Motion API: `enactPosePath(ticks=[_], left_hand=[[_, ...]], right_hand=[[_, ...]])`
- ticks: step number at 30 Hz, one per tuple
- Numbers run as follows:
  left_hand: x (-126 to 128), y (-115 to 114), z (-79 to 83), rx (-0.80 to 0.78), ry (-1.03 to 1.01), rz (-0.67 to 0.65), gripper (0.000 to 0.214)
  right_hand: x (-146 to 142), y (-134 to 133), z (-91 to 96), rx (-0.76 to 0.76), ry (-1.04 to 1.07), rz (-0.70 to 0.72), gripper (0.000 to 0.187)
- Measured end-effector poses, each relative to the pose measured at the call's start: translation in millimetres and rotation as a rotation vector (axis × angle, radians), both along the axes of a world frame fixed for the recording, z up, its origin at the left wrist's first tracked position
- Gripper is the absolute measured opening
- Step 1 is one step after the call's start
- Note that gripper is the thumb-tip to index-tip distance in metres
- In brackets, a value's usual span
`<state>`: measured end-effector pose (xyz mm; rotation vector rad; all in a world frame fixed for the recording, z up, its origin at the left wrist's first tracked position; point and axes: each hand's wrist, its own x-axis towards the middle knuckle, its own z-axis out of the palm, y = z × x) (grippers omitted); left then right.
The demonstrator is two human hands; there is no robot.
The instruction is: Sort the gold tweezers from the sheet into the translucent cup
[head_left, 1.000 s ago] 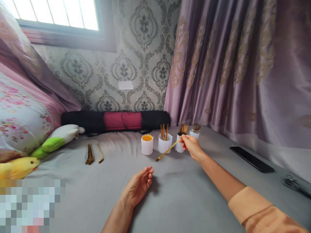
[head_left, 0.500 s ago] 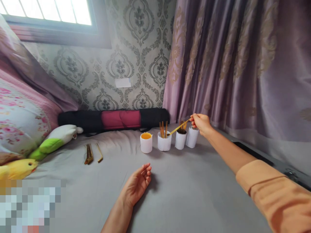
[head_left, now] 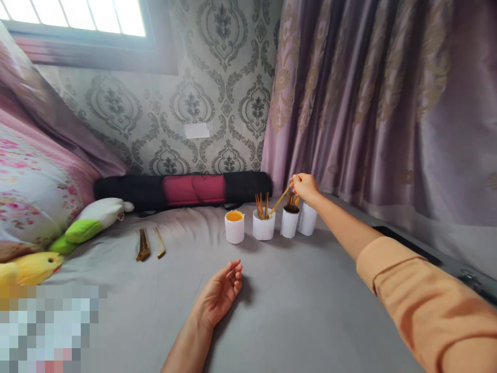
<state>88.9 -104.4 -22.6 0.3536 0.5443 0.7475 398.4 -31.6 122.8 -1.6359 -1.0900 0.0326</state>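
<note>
My right hand [head_left: 304,187] pinches the top of a thin golden stick [head_left: 278,203] whose lower end dips into the second white cup [head_left: 263,226], which holds several similar sticks. Several white cups stand in a row on the grey sheet: one with an orange inside [head_left: 234,227] at the left, a third cup [head_left: 289,222] with dark-ended sticks, and a fourth cup [head_left: 307,219] partly behind my hand. Near the front, my left hand [head_left: 219,295] rests palm up on the sheet, fingers loosely curled and holding nothing.
A few golden utensils [head_left: 149,244] lie on the sheet at left. A black and red roll bag [head_left: 182,190] lies along the patterned wall. Soft toys [head_left: 89,225] and a floral pillow [head_left: 34,191] sit at left. Purple curtains [head_left: 380,103] hang at right.
My right hand lifted the golden stick from the sheet up over the cups, and the stick's lower end now sits in the second cup. The left hand stayed put.
</note>
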Motion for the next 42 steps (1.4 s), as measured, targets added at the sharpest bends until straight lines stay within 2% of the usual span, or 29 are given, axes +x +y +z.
enactPosePath(ticks=[9,21,42], left_hand=[[-0.8,-1.8,1.9,-0.011,0.014,0.012,0.018],[0.3,-0.8,2.5,-0.018,0.004,0.016,0.019],[0.5,1.4,2.9,-0.029,-0.006,0.010,0.017]], right_hand=[[-12.2,7.6,-1.5,-0.127,-0.138,0.053,0.023],[-21.4,24.5,-12.7,-0.289,-0.284,0.119,0.025],[-27.9,34.5,-32.3,-0.388,-0.394,0.135,0.027]])
